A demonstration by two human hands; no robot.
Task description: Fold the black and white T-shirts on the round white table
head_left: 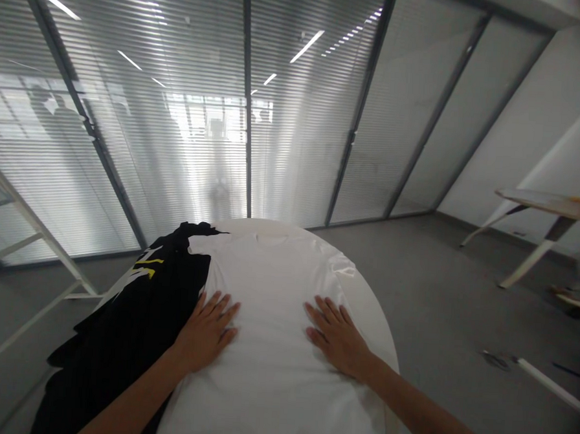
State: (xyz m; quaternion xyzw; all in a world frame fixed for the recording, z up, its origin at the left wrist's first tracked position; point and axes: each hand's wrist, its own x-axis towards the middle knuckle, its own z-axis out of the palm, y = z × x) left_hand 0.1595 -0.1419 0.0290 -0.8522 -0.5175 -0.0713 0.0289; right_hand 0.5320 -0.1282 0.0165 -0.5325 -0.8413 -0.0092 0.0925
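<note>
Two bare hands press palm-down on a white T-shirt (271, 287), the left hand (207, 332) on its left side and the right hand (337, 339) on its right, both spread flat with fingers pointing to the far side and neither gripping anything. The shirt lies on a rounded white surface (378, 315), its neckline at the far end, with a black garment (141, 319) bearing yellow and white print along its left side. Beyond the far edge stand glass panels with blinds (298, 140), and another table (543, 202) is at the far right.
</note>
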